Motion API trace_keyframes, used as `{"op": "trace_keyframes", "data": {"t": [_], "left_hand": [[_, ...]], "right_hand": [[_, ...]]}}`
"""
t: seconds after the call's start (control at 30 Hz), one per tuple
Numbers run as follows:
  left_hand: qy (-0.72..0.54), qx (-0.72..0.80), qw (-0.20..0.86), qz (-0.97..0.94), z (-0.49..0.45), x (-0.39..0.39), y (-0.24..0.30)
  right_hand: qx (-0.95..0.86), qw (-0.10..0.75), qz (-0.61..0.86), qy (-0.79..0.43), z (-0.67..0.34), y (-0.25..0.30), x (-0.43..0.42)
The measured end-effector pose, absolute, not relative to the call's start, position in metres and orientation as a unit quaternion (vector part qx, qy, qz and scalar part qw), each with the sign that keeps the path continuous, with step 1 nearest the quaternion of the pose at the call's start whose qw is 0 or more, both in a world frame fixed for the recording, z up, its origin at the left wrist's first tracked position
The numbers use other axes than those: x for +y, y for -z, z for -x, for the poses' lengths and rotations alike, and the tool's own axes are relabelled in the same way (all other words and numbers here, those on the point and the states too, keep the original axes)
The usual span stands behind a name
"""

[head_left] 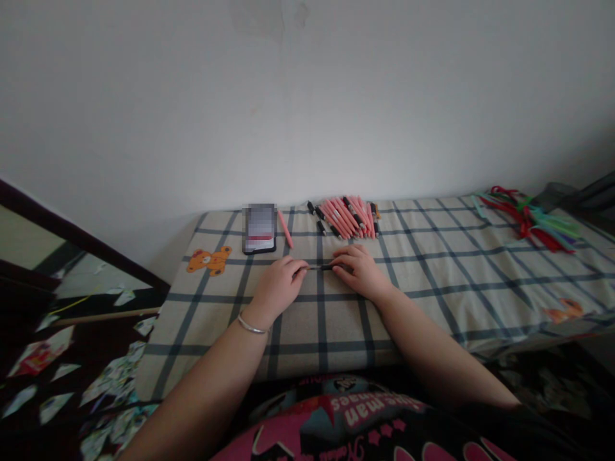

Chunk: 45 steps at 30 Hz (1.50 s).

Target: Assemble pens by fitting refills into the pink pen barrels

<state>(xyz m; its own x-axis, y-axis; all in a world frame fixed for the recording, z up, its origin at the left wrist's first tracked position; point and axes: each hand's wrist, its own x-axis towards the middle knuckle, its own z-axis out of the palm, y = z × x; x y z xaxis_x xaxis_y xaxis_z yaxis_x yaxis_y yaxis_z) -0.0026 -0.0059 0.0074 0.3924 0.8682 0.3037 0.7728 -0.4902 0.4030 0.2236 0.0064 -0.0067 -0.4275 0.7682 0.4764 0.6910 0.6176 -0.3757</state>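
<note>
My left hand [283, 282] and my right hand [358, 270] face each other over the checked cloth. Between them runs a thin pen-like rod [319, 267], pale at the left and black toward the right. The fingers of both hands pinch its ends, which they partly cover. Just beyond my right hand lies a pile of pink and black pens [343, 218]. A single pink pen barrel [285, 229] lies apart, nearer my left hand, beside a dark-edged phone-like device [260, 244] whose face is blurred out.
The checked tablecloth [298, 339] covers a table set against the white wall [307, 102]. A heap of red, green and blue strips [533, 221] lies at the far right. Scraps [113, 384] litter the area below the table's left edge.
</note>
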Motion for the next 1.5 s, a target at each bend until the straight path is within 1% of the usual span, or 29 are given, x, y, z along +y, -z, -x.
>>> {"op": "trace_keyframes", "data": {"t": [0.67, 1.07, 1.3, 1.5], "left_hand": [[-0.246, 0.492, 0.097, -0.829, 0.0021, -0.0057, -0.0079], [-0.246, 0.494, 0.099, -0.828, 0.0020, -0.0059, -0.0080], [-0.252, 0.494, 0.099, -0.826, 0.0021, -0.0057, -0.0073], [-0.277, 0.492, 0.104, -0.819, 0.0022, -0.0054, -0.0071]], "right_hand": [[-0.833, 0.336, 0.432, -0.078, -0.2225, 0.0045, 0.0039], [-0.837, 0.315, 0.442, -0.067, -0.2225, 0.0052, 0.0047], [-0.828, 0.339, 0.439, -0.083, -0.2234, 0.0049, 0.0042], [-0.813, 0.378, 0.432, -0.098, -0.2231, 0.0040, 0.0047]]}}
